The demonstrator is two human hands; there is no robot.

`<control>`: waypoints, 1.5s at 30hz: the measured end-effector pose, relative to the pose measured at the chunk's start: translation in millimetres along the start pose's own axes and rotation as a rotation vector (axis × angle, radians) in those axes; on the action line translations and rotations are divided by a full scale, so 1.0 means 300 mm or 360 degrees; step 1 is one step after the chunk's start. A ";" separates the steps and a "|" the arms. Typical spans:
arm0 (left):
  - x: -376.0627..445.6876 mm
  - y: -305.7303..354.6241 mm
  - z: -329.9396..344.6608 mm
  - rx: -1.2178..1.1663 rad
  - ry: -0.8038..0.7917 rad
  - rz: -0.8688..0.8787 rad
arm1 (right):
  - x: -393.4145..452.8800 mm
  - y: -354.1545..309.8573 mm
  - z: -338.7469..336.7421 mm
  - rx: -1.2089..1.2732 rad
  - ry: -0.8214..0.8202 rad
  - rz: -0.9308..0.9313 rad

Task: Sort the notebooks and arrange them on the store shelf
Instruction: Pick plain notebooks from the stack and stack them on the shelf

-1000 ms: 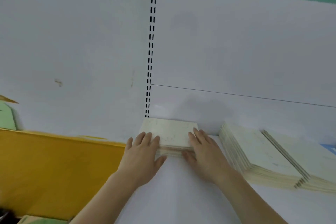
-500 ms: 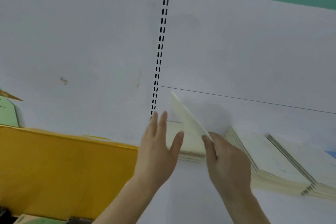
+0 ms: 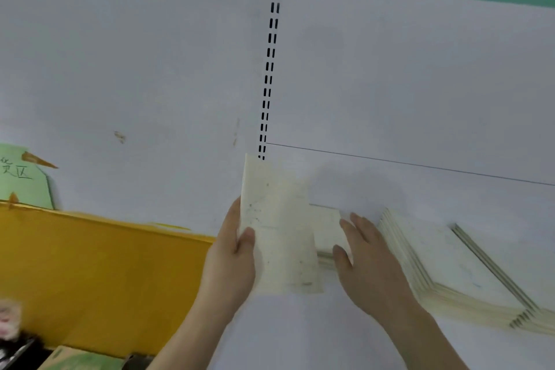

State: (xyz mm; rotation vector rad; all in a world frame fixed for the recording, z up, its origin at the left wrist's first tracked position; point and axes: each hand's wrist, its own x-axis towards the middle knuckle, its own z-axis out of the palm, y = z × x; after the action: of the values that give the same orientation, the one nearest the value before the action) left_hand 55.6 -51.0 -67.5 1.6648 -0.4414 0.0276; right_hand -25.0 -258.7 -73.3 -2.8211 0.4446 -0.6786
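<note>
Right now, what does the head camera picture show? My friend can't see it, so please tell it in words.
The left hand holds one cream notebook upright above a white store shelf, while the right hand rests open on a small stack of notebooks. Two larger fanned stacks lie to the right.

Left hand (image 3: 231, 261) in a thumb-over grip, right hand (image 3: 372, 264) flat, fingers straight
</note>
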 end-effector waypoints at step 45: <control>-0.234 0.184 0.430 -0.0379 -0.0527 0.0302 | -0.418 0.132 -0.214 0.0617 0.0661 0.0619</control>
State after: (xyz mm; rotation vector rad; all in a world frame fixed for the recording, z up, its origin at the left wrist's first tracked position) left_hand -56.1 -160.3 -53.5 1.3910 -0.8205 -0.1570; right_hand -171.2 -261.7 -79.0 -2.1449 0.8028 -1.1201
